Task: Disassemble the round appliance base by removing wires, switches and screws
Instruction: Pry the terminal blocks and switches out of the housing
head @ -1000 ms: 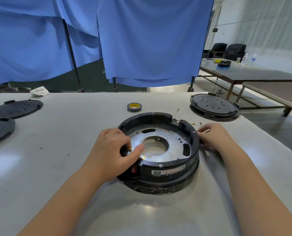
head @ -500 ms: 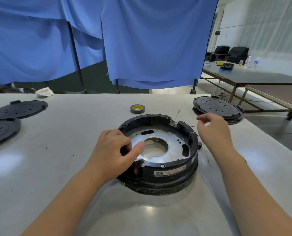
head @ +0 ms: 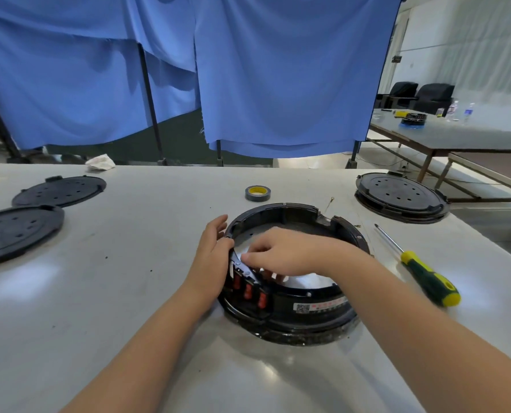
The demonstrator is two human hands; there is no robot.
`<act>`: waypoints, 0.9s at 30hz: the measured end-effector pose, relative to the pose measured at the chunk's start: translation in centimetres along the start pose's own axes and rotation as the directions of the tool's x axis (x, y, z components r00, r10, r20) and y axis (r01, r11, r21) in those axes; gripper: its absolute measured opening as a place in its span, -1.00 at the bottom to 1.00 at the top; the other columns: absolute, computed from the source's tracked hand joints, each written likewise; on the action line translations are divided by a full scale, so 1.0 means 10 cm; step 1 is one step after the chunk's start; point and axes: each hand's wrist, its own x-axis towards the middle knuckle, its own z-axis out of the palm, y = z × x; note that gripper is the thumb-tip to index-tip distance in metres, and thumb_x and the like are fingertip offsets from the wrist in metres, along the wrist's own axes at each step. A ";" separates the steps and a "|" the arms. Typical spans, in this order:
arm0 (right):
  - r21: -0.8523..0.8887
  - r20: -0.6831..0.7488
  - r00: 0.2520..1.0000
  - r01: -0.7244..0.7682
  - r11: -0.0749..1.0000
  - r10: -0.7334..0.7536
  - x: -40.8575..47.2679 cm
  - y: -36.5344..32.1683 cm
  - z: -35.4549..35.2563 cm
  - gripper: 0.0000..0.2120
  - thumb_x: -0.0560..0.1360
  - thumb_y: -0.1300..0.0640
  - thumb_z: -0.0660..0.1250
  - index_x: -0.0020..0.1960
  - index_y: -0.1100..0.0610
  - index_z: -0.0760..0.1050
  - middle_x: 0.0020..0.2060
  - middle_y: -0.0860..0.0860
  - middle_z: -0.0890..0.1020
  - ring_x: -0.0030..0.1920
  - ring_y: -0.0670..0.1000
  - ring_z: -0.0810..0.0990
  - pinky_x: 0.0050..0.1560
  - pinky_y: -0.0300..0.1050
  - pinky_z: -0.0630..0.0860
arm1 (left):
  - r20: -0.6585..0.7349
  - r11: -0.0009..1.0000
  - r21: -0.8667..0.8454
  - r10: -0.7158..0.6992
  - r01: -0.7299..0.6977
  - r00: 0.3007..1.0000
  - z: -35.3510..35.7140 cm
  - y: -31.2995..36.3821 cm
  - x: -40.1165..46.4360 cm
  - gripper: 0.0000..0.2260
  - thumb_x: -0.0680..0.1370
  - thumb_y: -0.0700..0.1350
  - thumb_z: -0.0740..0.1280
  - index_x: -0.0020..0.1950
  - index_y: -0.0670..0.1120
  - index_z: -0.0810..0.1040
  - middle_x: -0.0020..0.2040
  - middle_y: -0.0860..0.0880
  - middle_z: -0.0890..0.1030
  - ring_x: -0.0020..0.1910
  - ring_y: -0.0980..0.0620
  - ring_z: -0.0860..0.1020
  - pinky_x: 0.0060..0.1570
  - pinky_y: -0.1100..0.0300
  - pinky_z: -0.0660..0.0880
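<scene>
**Working the switch block loose at the near-left rim**

Your left hand (head: 211,257) lies flat against the outside of the round appliance base (head: 293,272), fingers straight along its left wall and thumb hooked over the rim; it braces the housing rather than grips it. Your right hand (head: 281,254) reaches across the open top from the right, its fingertips (head: 246,257) curled down together at the inner edge of the rim, just beside your left thumb. Whether they pinch a wire, a screw or a tab, you cannot tell from here: whatever lies under them is hidden.

The base sits on the table (head: 129,293) directly between your forearms, touching your left palm. Just below your right fingertips, set in the near-left wall, are the red switches (head: 248,290), three in a row and not yet out.

By the look of it, you are at the switch stage: the shell is open, the metal plate (head: 301,280) inside is bare, and the work is centred on the bracket above the switches.

The next move calls for a steady left-hand brace while your right fingers free whatever holds that bracket. If it is a screw, you need the screwdriver (head: 421,272), which lies well to the right of your right forearm, untouched. Some loose small parts (head: 331,201) rest beyond the base, so keep your sleeve-side sweep short when you reach
</scene>
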 end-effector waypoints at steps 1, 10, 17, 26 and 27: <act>0.034 0.024 0.999 -0.028 0.999 0.027 0.01 0.01 0.00 -0.69 0.57 -0.02 0.20 -0.25 0.13 0.52 -0.37 -0.02 0.56 -0.37 -0.07 0.54 -0.37 -0.25 0.51 | 0.015 0.999 -0.044 -0.024 0.025 1.000 0.00 0.00 0.01 -0.64 0.60 -0.25 0.07 0.35 0.04 0.31 0.27 0.05 0.42 0.22 0.12 0.43 0.23 0.20 0.39; 0.187 0.062 0.986 -0.164 0.969 0.154 0.04 0.08 0.03 -0.69 0.51 -0.08 0.25 -0.34 0.05 0.41 -0.59 -0.12 0.44 -0.63 -0.12 0.36 -0.54 -0.31 0.28 | 0.018 0.995 -0.059 -0.081 0.082 0.997 0.02 -0.05 0.06 -0.67 0.58 -0.22 0.06 0.04 0.23 0.40 0.06 0.26 0.49 0.06 0.28 0.48 -0.04 0.29 0.40; 0.063 0.030 0.995 -0.099 0.993 0.098 0.01 0.05 0.04 -0.56 0.59 -0.07 0.17 -0.41 0.08 0.30 -0.49 -0.04 0.32 -0.50 -0.04 0.28 -0.40 -0.19 0.25 | 0.024 0.993 -0.061 -0.096 0.098 0.995 0.02 -0.09 0.08 -0.68 0.49 -0.13 0.08 0.03 0.29 0.42 0.07 0.24 0.52 0.11 0.19 0.51 0.09 0.15 0.45; 0.086 0.042 0.986 -0.166 0.982 0.163 -0.05 0.00 0.09 -0.60 0.63 -0.09 0.07 -0.26 0.11 0.41 -0.32 0.00 0.51 -0.28 -0.01 0.46 -0.04 -0.08 0.39 | 0.028 0.992 -0.066 -0.104 0.105 0.994 0.03 -0.10 0.09 -0.67 0.42 -0.08 0.08 0.01 0.33 0.42 0.07 0.20 0.54 0.11 0.11 0.53 0.12 0.08 0.47; 0.070 0.033 0.983 -0.181 0.981 0.179 -0.04 0.00 0.10 -0.61 0.63 -0.09 0.06 -0.24 0.10 0.41 -0.28 0.02 0.52 -0.23 0.02 0.48 0.03 -0.05 0.39 | 0.025 0.992 -0.070 -0.099 0.101 0.995 0.03 -0.10 0.09 -0.67 0.42 -0.08 0.08 0.00 0.33 0.42 0.06 0.22 0.55 0.10 0.13 0.53 0.10 0.09 0.47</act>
